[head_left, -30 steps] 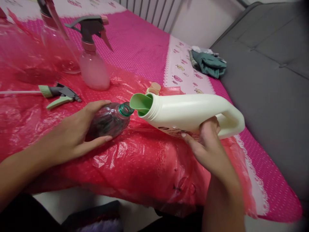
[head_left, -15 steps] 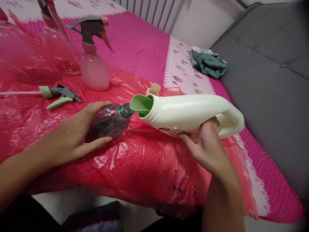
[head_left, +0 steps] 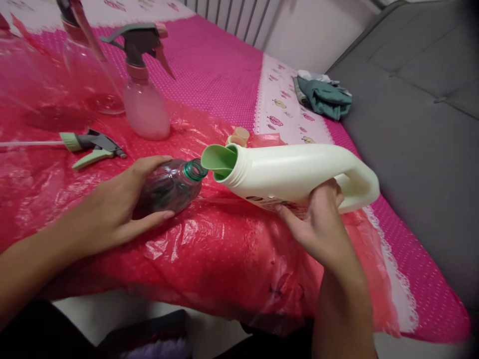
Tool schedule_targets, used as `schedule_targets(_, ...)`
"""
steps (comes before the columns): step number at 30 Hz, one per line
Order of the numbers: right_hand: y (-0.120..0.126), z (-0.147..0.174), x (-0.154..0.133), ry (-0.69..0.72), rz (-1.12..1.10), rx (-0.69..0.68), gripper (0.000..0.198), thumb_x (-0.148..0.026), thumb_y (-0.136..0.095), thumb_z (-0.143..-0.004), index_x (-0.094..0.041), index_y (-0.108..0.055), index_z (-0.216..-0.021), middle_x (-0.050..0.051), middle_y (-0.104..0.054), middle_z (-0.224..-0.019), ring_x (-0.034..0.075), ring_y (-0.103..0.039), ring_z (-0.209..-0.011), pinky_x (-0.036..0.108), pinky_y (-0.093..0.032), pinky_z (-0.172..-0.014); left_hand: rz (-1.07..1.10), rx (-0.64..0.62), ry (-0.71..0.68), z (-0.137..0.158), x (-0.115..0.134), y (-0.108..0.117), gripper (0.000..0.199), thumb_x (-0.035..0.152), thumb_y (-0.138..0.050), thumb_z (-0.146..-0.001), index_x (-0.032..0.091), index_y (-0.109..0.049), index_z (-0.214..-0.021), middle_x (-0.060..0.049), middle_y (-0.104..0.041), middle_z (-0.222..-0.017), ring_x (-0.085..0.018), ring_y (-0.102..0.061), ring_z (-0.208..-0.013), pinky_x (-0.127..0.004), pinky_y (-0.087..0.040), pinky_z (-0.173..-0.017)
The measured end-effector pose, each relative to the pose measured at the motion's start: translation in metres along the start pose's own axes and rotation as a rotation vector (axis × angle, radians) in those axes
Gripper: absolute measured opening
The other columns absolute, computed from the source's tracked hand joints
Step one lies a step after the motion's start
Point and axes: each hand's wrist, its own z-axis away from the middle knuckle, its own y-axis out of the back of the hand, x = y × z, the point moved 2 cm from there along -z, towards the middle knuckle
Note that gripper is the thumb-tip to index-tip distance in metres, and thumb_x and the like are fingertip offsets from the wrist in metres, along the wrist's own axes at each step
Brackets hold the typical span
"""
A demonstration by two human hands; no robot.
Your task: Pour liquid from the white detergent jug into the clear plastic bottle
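Observation:
My left hand (head_left: 123, 209) is wrapped round a clear spray bottle body (head_left: 170, 187), which has a green threaded neck and no top on it. The bottle tilts to the right. My right hand (head_left: 322, 219) grips a cream detergent jug (head_left: 292, 167) from below, near its handle. The jug lies almost level, and its green pouring spout (head_left: 217, 158) meets or nearly meets the bottle's mouth. I cannot make out any liquid flowing. Left of the bottle, a grey and green trigger sprayer head (head_left: 95, 147) with a white tube lies on the red plastic sheet (head_left: 209, 249).
Behind my left hand stand a pink spray bottle (head_left: 145, 107) and a taller clear spray bottle (head_left: 93, 75). A tan cap (head_left: 239, 135) sits behind the jug's spout. Folded clothes (head_left: 324, 97) lie near a grey padded headboard (head_left: 419, 124).
Almost nothing differs. Both hands, the bottle and the jug keep their places, with only a very slight shift of the view.

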Motion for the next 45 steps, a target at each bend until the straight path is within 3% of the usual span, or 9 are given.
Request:
schedule_targets(20,0.001,0.002,-0.002,-0.022,-0.033,-0.004,0.071,-0.036,-0.056,-0.091,-0.021,-0.034,-0.157,0.017,-0.045,-0.141,0.040,-0.041,-0.134,0.070,-0.027,-0.118,-0.008,-0.001,-0.006,0.000,0.000,0.001,0.080,0.065,-0.053,-0.099,0.027,-0.026,-0.164,-0.011,-0.063,-0.146,-0.032,-0.069,-0.121,-0.044,-0.053,-0.108)
schedule_targets(40,0.010,0.002,0.007,-0.054,-0.236,-0.053,0.059,-0.027,-0.057,-0.092,-0.026,-0.049,-0.150,0.013,-0.051,-0.134,0.039,-0.044,-0.134,0.072,-0.027,-0.121,-0.038,0.051,-0.047,-0.001,-0.001,0.000,0.082,0.068,-0.052,-0.099,0.022,-0.030,-0.163,-0.011,-0.066,-0.138,-0.031,-0.072,-0.110,-0.043,-0.056,-0.100)
schedule_targets(45,0.014,-0.001,0.008,-0.035,-0.324,-0.088,0.055,-0.023,-0.057,-0.093,-0.028,-0.054,-0.147,0.011,-0.053,-0.135,0.038,-0.045,-0.136,0.070,-0.026,-0.123,-0.015,0.044,-0.045,0.001,-0.002,-0.001,0.080,0.067,-0.051,-0.099,0.024,-0.029,-0.163,-0.011,-0.063,-0.144,-0.031,-0.070,-0.117,-0.043,-0.055,-0.105)
